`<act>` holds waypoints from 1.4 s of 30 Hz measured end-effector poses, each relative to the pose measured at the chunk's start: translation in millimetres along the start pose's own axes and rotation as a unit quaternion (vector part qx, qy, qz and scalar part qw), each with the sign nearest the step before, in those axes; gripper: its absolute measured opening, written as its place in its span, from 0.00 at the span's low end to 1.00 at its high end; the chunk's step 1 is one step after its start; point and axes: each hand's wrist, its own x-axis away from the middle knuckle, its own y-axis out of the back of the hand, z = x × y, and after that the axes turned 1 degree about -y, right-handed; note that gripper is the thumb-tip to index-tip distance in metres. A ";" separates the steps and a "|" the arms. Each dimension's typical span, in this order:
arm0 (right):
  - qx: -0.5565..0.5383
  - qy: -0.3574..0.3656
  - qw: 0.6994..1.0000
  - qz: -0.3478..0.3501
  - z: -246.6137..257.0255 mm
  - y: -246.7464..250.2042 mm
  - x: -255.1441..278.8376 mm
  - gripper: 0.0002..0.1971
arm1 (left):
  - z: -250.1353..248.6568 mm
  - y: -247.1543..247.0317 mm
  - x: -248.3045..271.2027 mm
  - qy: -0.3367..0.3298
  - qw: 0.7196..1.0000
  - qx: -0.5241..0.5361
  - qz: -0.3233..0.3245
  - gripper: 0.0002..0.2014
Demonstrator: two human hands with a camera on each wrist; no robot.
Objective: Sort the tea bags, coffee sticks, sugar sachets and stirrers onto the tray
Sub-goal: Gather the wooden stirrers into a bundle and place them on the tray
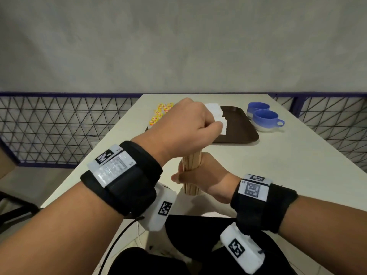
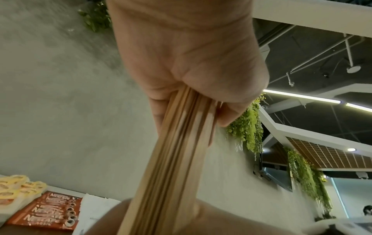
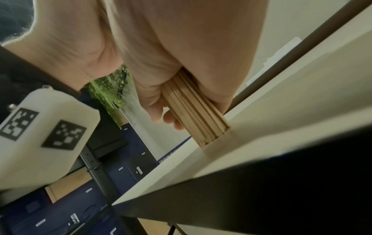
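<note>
A bundle of wooden stirrers (image 1: 192, 171) stands upright on the near part of the table, its lower ends on the tabletop (image 3: 213, 136). My right hand (image 1: 200, 175) grips the bundle low down. My left hand (image 1: 184, 126) is curled round its top (image 2: 181, 143). Behind them lies the brown tray (image 1: 238, 126) with white sugar sachets (image 1: 216, 114) on it. Yellow tea bags (image 1: 160, 114) lie at its far left. Orange-brown coffee sticks (image 2: 50, 211) show between tea bags and sachets in the left wrist view.
Two blue cups (image 1: 264, 118) stand right of the tray. The cream table (image 1: 278, 165) has a wire-mesh railing (image 1: 59, 128) behind and beside it. My dark-clothed lap (image 1: 198, 245) is at the near edge.
</note>
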 end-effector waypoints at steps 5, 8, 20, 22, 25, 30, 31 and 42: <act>-0.024 -0.015 1.000 0.010 -10.4 -2.7 0.6 0.09 | 5.3 -2.9 3.0 0.021 0.997 0.063 -0.039 0.19; -0.040 -0.012 0.999 0.009 -11.4 -4.0 -0.6 0.09 | 6.3 -5.3 0.1 0.018 0.997 0.035 -0.066 0.22; -0.067 0.003 0.997 -0.033 -15.5 -9.7 -1.3 0.07 | 11.8 1.1 -9.6 0.066 0.996 0.048 0.026 0.20; -0.075 -0.004 0.997 -0.013 -13.8 -8.0 -0.5 0.07 | 15.2 0.2 -9.3 0.077 0.996 0.035 0.028 0.20; -0.082 -0.007 0.997 0.007 -11.2 -6.5 -0.7 0.10 | 16.0 -0.9 -9.7 0.064 0.998 0.011 0.013 0.20; -0.109 0.020 0.994 0.010 0.3 5.1 8.2 0.11 | 11.7 0.6 -6.8 0.022 0.964 0.209 -0.164 0.09; -0.124 0.027 0.992 0.017 6.1 9.8 11.5 0.10 | 7.4 3.5 -6.9 0.023 0.933 0.296 -0.202 0.12; -0.168 0.037 0.977 0.124 37.5 40.3 34.6 0.09 | -20.7 -9.0 -4.6 0.184 0.791 0.579 -0.076 0.12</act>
